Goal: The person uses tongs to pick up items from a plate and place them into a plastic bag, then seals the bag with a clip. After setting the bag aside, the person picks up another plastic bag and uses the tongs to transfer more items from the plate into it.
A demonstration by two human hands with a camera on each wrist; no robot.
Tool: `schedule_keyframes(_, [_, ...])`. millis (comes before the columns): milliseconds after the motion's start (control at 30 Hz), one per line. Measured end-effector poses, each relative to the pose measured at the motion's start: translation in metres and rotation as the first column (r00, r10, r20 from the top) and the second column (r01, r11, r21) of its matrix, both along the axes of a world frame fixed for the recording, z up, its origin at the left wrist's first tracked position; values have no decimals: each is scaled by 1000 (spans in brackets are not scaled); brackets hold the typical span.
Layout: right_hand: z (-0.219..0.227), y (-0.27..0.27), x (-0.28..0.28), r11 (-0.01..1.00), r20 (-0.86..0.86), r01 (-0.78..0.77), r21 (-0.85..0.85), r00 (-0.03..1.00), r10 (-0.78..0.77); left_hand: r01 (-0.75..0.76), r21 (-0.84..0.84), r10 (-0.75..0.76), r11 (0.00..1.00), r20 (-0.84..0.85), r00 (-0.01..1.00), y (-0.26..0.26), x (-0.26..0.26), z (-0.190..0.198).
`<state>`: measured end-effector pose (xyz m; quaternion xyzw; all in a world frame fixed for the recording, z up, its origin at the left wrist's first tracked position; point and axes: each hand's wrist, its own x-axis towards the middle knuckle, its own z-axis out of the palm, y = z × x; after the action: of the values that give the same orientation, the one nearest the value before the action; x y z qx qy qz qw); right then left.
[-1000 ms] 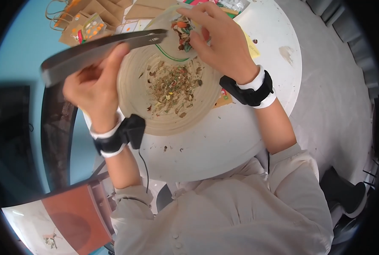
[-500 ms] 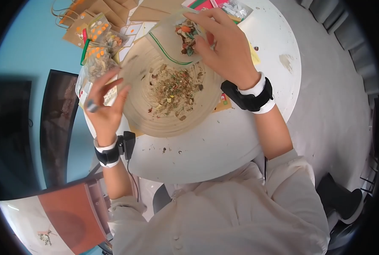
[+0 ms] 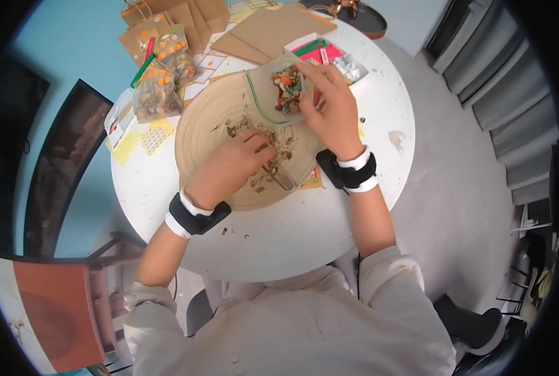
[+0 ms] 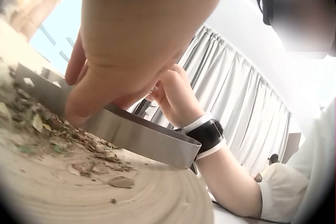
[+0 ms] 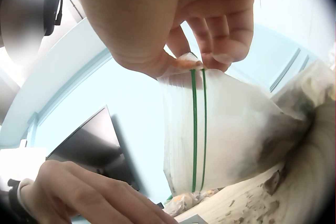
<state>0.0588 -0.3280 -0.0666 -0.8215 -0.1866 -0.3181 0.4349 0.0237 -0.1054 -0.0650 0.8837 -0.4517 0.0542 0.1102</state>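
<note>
My left hand (image 3: pixel 229 166) is low over the round wooden tray (image 3: pixel 195 135), gripping a pair of flat metal tongs (image 4: pixel 152 137) between thumb and fingers. The tongs' bent end points toward my body, and their tips reach into a heap of dried leaf and bark bits (image 4: pixel 73 150). At the tray's far right side my right hand (image 3: pixel 332 116) pinches the mouth edge of a clear zip bag (image 5: pixel 226 124) with a green seal. Inside the bag lies a mix of dried pieces (image 3: pixel 285 88), brown, green and orange. The bag leans over the tray rim.
Filled zip bags (image 3: pixel 157 97) stand left of the tray, by yellow paper (image 3: pixel 157 136). Behind are brown paper bags (image 3: pixel 173 25) and flat brown sheets (image 3: pixel 273 31). A box with pink and silver contents (image 3: pixel 329 56) sits back right on the white round table (image 3: pixel 260 244).
My left hand, raised at the left with the tongs a second ago, has turned and come down right onto the heap. My right hand keeps hold of the bag. The head view has shifted.
</note>
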Motion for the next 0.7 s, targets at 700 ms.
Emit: schedule_keyframes(700, [18,-24,-23,885,-48,-40,-465,999,20,-61,-290,95,955,103,990,5,113,29])
